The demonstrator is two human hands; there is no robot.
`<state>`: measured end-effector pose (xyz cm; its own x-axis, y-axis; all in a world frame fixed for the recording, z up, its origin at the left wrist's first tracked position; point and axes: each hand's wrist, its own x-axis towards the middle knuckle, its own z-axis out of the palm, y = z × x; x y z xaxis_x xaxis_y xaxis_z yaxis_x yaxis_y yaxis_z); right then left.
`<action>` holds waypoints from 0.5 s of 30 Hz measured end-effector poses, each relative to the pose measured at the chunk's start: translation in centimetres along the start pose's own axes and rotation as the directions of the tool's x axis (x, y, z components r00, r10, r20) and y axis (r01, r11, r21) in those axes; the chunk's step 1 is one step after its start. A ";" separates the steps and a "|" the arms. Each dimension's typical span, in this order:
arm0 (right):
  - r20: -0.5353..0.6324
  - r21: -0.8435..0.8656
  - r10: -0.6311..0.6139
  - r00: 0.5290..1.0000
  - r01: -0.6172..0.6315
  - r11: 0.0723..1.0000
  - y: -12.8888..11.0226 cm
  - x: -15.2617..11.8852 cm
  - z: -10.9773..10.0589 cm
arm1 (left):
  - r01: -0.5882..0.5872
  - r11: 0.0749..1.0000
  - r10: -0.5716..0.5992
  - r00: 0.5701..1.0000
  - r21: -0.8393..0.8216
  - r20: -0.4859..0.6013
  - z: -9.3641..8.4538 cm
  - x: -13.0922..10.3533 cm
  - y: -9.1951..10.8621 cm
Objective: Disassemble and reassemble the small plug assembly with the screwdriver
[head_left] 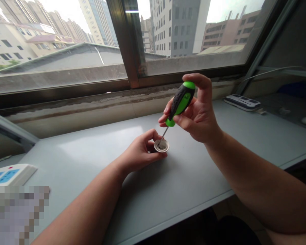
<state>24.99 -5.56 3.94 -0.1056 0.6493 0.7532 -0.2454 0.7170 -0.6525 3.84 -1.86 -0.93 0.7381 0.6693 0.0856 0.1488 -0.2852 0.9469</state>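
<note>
My left hand (pixel 145 148) is closed around a small round white fitting (pixel 156 146), like a lamp socket, with its open rim facing up toward me. In my right hand (pixel 197 114) is a screwdriver (pixel 181 100) with a green and black handle. The index finger rests on the handle's end, while the thumb and other fingers grip lower down. Its thin metal shaft slants down to the left into the fitting's opening. The tip is too small to make out inside.
A light grey table (pixel 193 173) lies under my hands, with a window (pixel 132 44) behind it. At the left stands a white power strip (pixel 28 172) with blue sockets. Another white and black power strip (pixel 241 102) lies at the back right. A pixelated patch covers the lower left.
</note>
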 end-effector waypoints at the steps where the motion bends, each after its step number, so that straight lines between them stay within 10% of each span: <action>1: -0.009 0.013 0.022 1.000 -0.022 1.000 -0.1 0.0 0.0 | 0.001 1.000 -0.001 1.000 -0.003 -0.002 0.0 0.0 0.0; 15: -0.149 0.242 0.159 0.976 -0.120 0.963 0.6 0.8 -0.5 | -0.015 0.998 0.015 1.000 -0.054 -0.017 0.0 0.1 -0.3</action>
<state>25.26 -4.43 4.11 0.0020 0.7857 0.6186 -0.4570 0.5509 -0.6983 3.88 -1.67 -1.22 0.7289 0.6766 0.1046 0.1017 -0.2580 0.9608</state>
